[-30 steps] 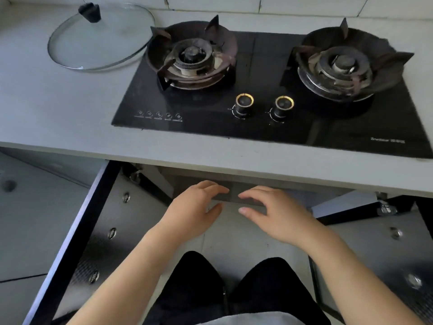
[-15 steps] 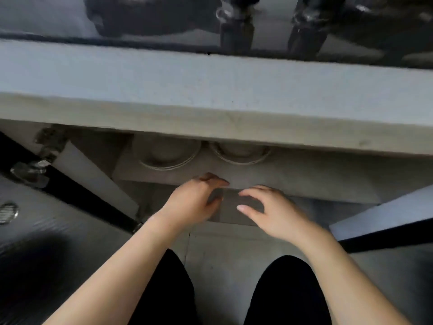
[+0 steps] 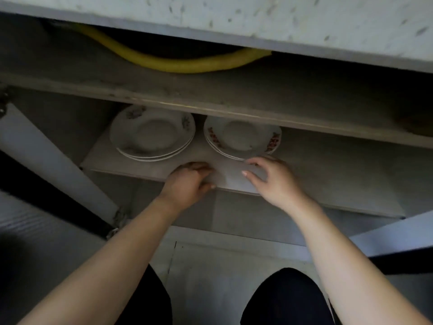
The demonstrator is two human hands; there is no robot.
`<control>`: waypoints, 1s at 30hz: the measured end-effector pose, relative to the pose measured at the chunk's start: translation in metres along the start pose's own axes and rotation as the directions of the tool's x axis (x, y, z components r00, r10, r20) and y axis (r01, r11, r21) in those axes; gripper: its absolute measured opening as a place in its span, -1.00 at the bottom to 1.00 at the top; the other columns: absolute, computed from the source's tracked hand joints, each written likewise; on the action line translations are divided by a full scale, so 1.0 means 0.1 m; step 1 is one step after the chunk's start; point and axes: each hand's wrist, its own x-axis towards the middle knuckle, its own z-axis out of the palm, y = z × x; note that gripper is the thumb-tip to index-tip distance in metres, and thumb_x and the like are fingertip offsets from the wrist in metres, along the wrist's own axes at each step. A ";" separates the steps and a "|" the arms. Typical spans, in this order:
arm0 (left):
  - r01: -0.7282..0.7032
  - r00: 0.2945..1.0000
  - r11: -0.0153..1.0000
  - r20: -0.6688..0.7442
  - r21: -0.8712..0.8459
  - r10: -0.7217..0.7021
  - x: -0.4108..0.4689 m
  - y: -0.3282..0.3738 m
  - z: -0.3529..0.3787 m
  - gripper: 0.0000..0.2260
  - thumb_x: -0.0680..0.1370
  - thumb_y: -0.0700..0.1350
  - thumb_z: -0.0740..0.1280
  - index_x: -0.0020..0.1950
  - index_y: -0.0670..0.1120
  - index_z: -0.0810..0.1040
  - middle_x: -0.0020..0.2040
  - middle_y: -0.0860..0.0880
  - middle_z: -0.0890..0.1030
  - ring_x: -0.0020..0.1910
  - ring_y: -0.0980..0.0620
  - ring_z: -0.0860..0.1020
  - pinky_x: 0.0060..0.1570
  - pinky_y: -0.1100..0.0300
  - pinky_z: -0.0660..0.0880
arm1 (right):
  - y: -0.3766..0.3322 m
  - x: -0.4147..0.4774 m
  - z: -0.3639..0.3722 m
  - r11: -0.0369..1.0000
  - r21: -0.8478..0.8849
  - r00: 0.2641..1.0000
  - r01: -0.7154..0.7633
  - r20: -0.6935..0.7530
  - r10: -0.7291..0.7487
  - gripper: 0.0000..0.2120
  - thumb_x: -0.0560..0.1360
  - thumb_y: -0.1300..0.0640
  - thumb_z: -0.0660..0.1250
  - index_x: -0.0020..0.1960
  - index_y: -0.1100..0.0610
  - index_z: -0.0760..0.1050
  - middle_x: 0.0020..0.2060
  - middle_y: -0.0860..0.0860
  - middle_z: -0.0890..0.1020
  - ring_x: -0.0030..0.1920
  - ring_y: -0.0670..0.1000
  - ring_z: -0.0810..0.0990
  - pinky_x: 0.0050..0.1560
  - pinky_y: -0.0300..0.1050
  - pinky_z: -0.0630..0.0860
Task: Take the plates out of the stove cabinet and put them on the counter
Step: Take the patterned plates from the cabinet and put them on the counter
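Two stacks of white plates sit side by side on a shelf inside the open cabinet under the stove. The left stack has small flower prints on its rim. The right stack carries red patterned bands. My left hand hovers at the shelf's front edge, fingers curled, holding nothing. My right hand is spread just in front of the right stack, its fingertips close to the rim of the lowest plate. The counter's underside fills the top of the view.
A yellow hose runs across the dark space above the shelf. A cross rail hides the plates' far rims. The open left door and open right door flank my arms. My dark-clothed knees are below.
The view has dropped from the stovetop to inside the cabinet, so the plates now show clearly. Both hands have moved forward to the shelf edge, the right one near the right stack.
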 end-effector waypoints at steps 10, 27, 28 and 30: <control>0.024 0.999 1.000 0.025 0.012 -0.024 0.07 -0.06 0.11 -0.57 0.50 0.16 0.26 0.35 0.11 0.42 0.42 0.07 0.38 0.41 0.05 0.31 0.34 0.11 0.32 | 0.21 0.45 0.17 0.980 -0.164 0.993 0.116 -0.004 -0.118 -0.71 0.45 0.08 0.37 0.12 0.19 0.55 0.09 0.11 0.60 0.10 0.15 0.55 0.07 -0.06 0.48; 0.020 1.000 0.999 0.008 0.029 -0.020 0.03 -0.02 0.06 -0.58 0.53 0.13 0.24 0.38 0.13 0.37 0.44 0.10 0.33 0.42 0.05 0.27 0.35 0.19 0.25 | 0.35 0.42 0.31 0.962 -0.171 0.967 0.211 -0.110 -0.231 -0.79 0.45 0.19 0.36 0.07 0.19 0.61 0.03 0.11 0.65 0.01 0.18 0.60 -0.01 -0.01 0.54; 0.018 1.000 0.999 0.004 0.036 -0.018 0.02 -0.01 0.07 -0.58 0.53 0.13 0.23 0.38 0.13 0.36 0.44 0.10 0.33 0.42 0.05 0.27 0.34 0.19 0.25 | 0.35 0.42 0.32 0.961 -0.170 0.963 0.218 -0.123 -0.240 -0.79 0.45 0.20 0.36 0.07 0.19 0.61 0.01 0.12 0.65 -0.01 0.19 0.60 -0.02 0.01 0.55; 0.014 1.000 0.999 -0.010 0.044 -0.013 0.01 -0.01 0.07 -0.58 0.53 0.13 0.23 0.39 0.12 0.36 0.45 0.10 0.33 0.42 0.04 0.27 0.34 0.19 0.25 | 0.36 0.41 0.33 0.960 -0.168 0.958 0.226 -0.143 -0.250 -0.80 0.45 0.20 0.35 0.06 0.20 0.62 0.00 0.13 0.65 -0.02 0.20 0.60 -0.03 0.02 0.55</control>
